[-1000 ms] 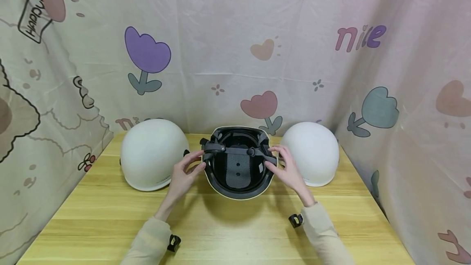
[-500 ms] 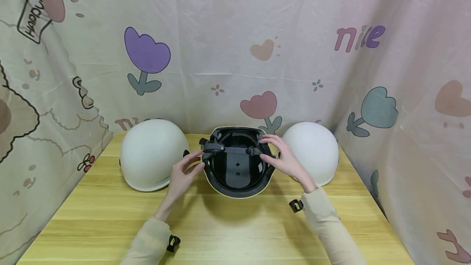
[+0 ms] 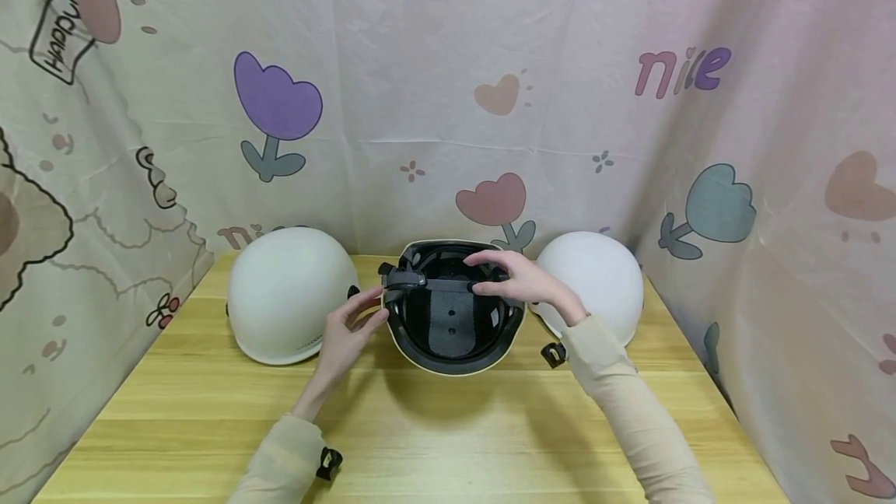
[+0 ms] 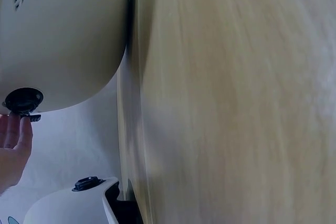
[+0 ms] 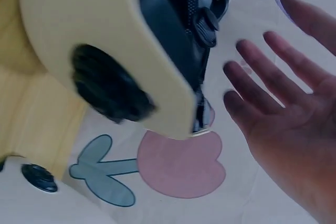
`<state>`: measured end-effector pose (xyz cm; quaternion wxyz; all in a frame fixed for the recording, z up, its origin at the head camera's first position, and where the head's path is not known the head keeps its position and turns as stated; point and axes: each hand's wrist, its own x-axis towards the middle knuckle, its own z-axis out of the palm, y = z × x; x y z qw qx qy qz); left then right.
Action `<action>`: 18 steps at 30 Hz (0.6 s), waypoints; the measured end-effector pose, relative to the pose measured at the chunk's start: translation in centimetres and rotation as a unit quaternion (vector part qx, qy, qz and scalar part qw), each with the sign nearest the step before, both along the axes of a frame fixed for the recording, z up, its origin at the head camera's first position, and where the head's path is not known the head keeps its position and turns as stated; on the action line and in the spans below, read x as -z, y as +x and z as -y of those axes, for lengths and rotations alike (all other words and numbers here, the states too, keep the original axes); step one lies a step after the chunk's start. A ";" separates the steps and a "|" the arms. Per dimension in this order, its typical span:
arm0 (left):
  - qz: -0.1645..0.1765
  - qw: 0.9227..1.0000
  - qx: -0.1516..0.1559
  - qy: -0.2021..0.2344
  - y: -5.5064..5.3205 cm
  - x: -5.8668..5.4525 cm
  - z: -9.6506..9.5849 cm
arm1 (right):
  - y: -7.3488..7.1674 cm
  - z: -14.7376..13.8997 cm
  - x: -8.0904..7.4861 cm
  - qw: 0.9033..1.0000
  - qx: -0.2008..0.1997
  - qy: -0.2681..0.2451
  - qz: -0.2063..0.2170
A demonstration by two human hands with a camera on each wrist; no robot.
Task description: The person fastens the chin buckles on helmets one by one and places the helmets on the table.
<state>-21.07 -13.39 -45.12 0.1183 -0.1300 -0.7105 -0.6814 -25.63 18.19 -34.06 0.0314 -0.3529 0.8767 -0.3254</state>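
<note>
Three helmets on table [image 3: 210,411]. Middle helmet [image 3: 451,360] lies upturned between both hands, exposing strap [image 3: 448,285]. Left hand [image 3: 346,333] steadies its rim, fingers relaxed; right hand [image 3: 518,280] hovers spread above strap, grasping nothing.

Count, head view:
- Helmets: 3. Two dome-up, white: left helmet [image 3: 292,294], right helmet [image 3: 595,282]. One upturned, dark liner showing: middle helmet [image 3: 451,309].
- Straps: 1 visible, dark, running across the middle helmet's opening: strap [image 3: 437,284].
- Hands: 2. Left hand [image 3: 348,329], right hand [image 3: 521,278].
- Sleeves: 2, beige. Left sleeve [image 3: 283,461], right sleeve [image 3: 630,403].
- Tables: 1, wood: table [image 3: 434,434].
- Printed cloth backdrops: 1, wrapping three sides: backdrop [image 3: 420,84].
</note>
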 end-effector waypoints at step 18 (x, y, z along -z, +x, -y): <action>0.008 1.000 0.000 -0.008 -0.1 0.0 0.1 | -3.4 3.1 -1.3 0.984 -0.065 0.003 0.168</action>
